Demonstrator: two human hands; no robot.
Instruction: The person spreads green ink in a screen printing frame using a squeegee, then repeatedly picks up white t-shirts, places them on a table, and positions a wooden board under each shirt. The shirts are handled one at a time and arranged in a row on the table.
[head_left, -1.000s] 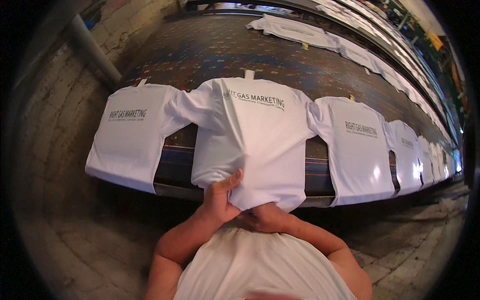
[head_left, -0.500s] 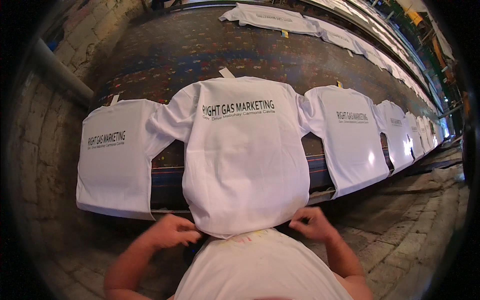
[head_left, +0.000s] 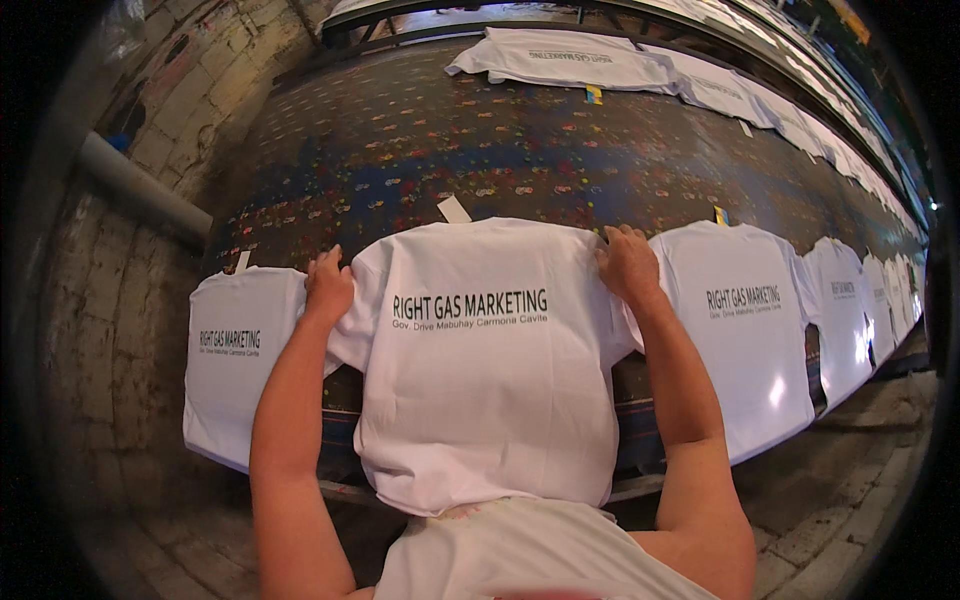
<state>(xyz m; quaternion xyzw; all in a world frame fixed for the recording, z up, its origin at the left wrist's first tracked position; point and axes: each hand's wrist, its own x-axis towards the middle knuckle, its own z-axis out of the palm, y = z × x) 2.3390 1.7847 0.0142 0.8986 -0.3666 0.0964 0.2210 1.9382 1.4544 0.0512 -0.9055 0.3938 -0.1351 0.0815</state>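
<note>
Closest to my head view is the white top (head_left: 540,555) the person wears, with the two bare forearms (head_left: 285,410) reaching forward on either side of it. Straight ahead I have the middle T-shirt (head_left: 480,400), white with dark lettering across its upper part, lying along the near edge of the long table (head_left: 440,150). Its lower end bunches into soft folds by the worn top; I can't tell whether the two touch.

Farther up, I see the left hand (head_left: 330,288) at the middle T-shirt's left shoulder, next to the left-hand shirt (head_left: 225,380). The right hand (head_left: 630,262) is at the opposite shoulder, near the right-hand shirt (head_left: 755,370). Both hands have bent fingers, but I can't tell from here whether either one is pinching cloth.

A white tag (head_left: 454,209) pokes out beyond the middle collar. To the right, more printed shirts run on along the same edge. Past the speckled dark tabletop I make out a far row of white shirts (head_left: 570,62), a yellow-and-blue tag (head_left: 594,95) sticking out beside the nearest. Off left, a grey pipe (head_left: 145,190) slants before a block wall (head_left: 220,70).
</note>
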